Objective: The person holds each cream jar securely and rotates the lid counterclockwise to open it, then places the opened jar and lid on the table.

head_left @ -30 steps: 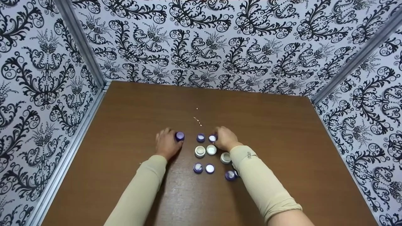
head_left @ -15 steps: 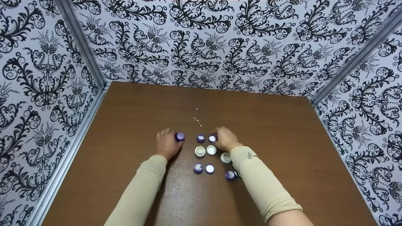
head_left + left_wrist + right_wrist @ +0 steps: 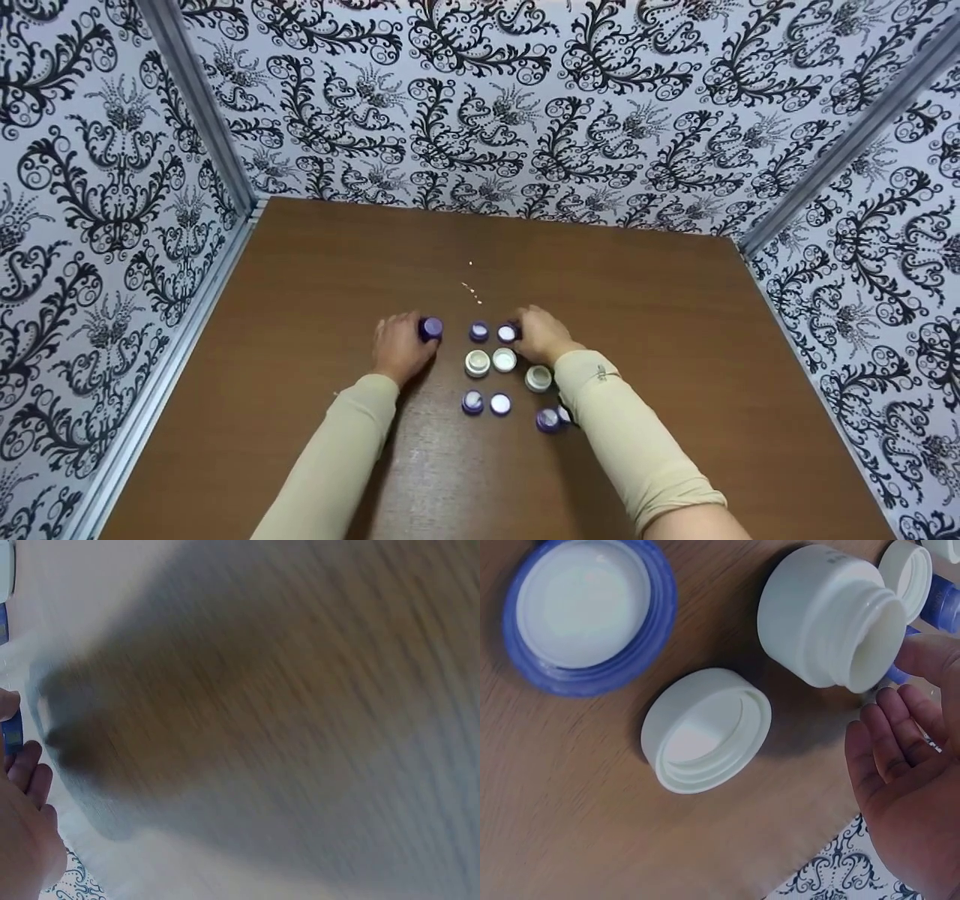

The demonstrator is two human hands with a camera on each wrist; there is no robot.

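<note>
My left hand (image 3: 400,349) grips a small purple jar (image 3: 431,330) between thumb and fingers; the left wrist view shows only a slice of this purple jar (image 3: 13,736). To its right stands another purple jar (image 3: 478,332), open at the top. My right hand (image 3: 544,335) holds a purple lid (image 3: 508,333), white inside, at its right edge; its fingers partly hide it. Nearer the body are an open white jar (image 3: 477,365) and a white lid (image 3: 504,360) lying inside up. A second white jar (image 3: 802,622) stands close to my right hand in the right wrist view.
A purple jar (image 3: 472,403) and a white-lined lid (image 3: 500,404) lie nearer the front. Another purple jar (image 3: 548,420) sits beside my right sleeve (image 3: 622,427), which partly covers a lid. White crumbs (image 3: 472,291) dot the brown table (image 3: 315,247). Patterned walls (image 3: 480,112) surround it.
The head view has shifted slightly. Both hands stay practically in place, and the jars and lids have not visibly moved on the table.
</note>
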